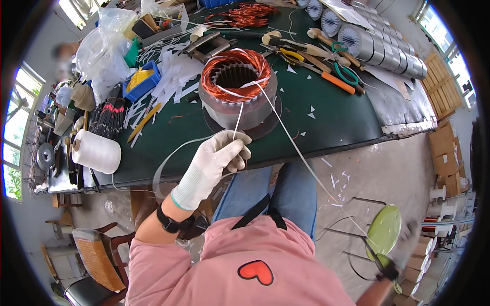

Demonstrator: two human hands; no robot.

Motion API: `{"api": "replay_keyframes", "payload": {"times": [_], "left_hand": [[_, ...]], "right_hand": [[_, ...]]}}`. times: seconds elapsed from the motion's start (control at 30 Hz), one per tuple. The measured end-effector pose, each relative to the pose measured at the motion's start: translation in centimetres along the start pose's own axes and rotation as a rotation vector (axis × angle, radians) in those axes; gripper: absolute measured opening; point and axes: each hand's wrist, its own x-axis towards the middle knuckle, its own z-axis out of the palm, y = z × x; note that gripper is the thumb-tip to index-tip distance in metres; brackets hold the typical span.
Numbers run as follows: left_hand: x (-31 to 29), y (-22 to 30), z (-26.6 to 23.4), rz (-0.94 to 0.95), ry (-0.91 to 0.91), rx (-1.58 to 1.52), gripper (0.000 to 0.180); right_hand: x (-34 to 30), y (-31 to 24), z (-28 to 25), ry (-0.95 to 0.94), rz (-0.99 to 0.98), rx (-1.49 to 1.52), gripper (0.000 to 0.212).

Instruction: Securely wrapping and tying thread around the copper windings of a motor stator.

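A motor stator (240, 115) with copper-coloured coil windings (210, 85) stands upright on the green-topped table. White cord (293, 140) is wrapped around its upper winding ring. My left hand (224, 153), in a white knit glove, is closed in a pinch on a short length of that cord, just in front of the stator. A longer length stretches taut from the ring down to the right, towards my right hand (404, 247). That hand is far out at the lower right, arm extended, and motion smears its fingers. Whether the cord is in its grip is not clear.
A white thread spool (97, 152) stands at the table's left. Pliers and an orange-handled tool (337, 82), green-handled scissors (347, 74) and a mallet lie at the back right. Paper strips and a blue bin (142, 81) lie left. A green stool (384, 229) is near my right arm.
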Motion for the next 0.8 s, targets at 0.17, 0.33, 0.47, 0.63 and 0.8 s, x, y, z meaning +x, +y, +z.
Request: {"api": "replay_keyframes", "payload": {"times": [0.17,0.33,0.47,0.63,0.8], "left_hand": [[1.2,-1.1,-1.7,-0.027,-0.032,0.007,0.032],[0.2,-0.8,-0.9,0.019,0.022,-0.04,0.034],[-0.6,-0.5,-2.4,0.002,0.056,-0.123,0.028],[0.6,-0.5,-0.9,0.072,0.036,-0.133,0.03],[0.6,-0.3,-0.3,0.048,0.021,-0.097,0.031]], "right_hand": [[-12.0,-17.5,31.3,-0.762,-0.994,-0.289,0.045],[-16.8,-15.0,34.0,-1.194,0.292,0.623,0.03],[-8.7,-1.7,19.6,-0.73,0.155,1.022,0.023],[-8.3,-3.0,17.1,-0.34,0.017,0.419,0.027],[-12.9,-16.2,30.5,-0.819,-0.385,0.265,0.044]]}}
